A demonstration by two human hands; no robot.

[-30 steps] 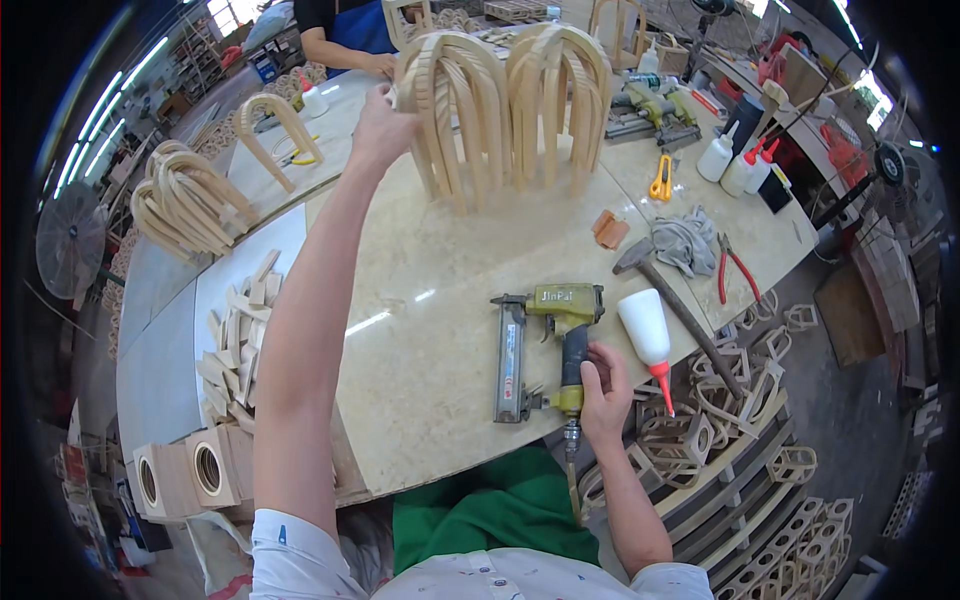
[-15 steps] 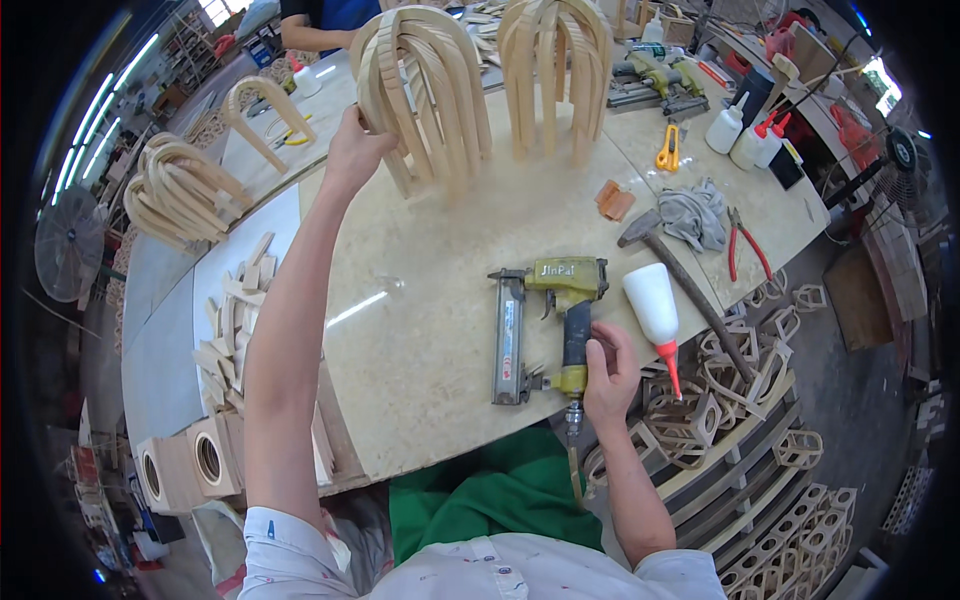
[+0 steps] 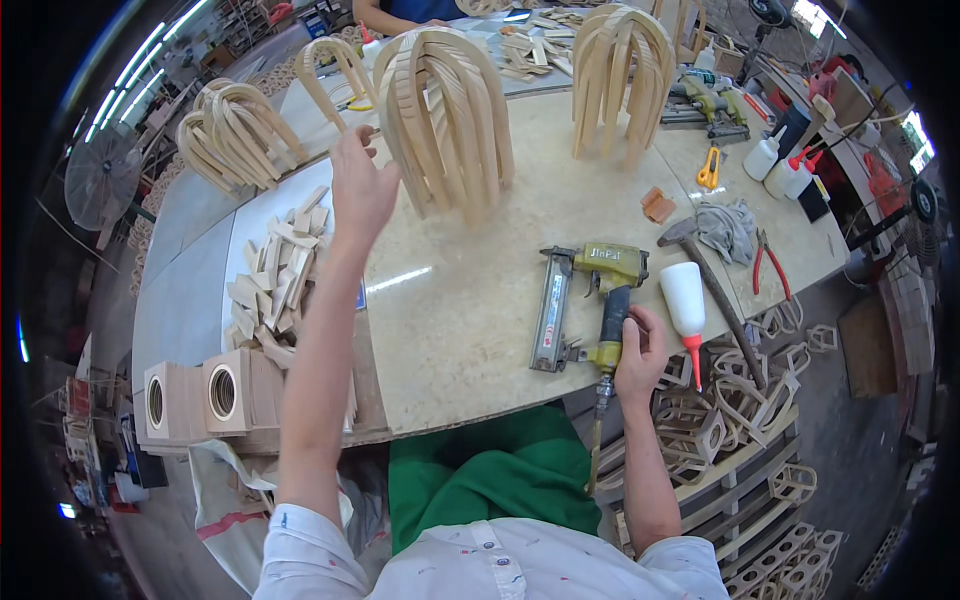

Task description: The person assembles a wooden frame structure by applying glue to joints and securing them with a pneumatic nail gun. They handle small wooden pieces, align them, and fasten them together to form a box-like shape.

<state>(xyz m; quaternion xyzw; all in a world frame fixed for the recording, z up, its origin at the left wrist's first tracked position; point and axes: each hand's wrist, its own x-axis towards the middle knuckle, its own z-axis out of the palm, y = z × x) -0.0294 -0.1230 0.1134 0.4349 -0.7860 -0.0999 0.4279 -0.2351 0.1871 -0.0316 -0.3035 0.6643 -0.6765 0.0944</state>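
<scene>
My left hand (image 3: 362, 185) reaches forward beside a stack of pale bent-wood arches (image 3: 450, 125). Its thumb stands apart from the fingers, and the fingertips come close to the foot of a single wooden arch (image 3: 322, 62); I see nothing held. A green and black nail gun (image 3: 615, 315) lies on its side on the table. My right hand (image 3: 642, 358) is curled loosely against the right side of its grip, fingertips partly hidden. The air hose (image 3: 597, 430) runs down from the grip toward my lap.
Right of the gun lie a white glue bottle (image 3: 683, 300), a hammer (image 3: 722, 300), a grey rag (image 3: 727, 230) and red pliers (image 3: 768, 262). Another arch stack (image 3: 625, 85) stands farther back. Wood offcuts (image 3: 280, 270) and ring-holed blocks (image 3: 230, 392) sit left. A co-worker's arm (image 3: 390, 18) shows behind.
My left hand has come off the large arch stack and moved toward the single arch at the left. The view has shifted; my right hand stays at the nail gun's grip.
</scene>
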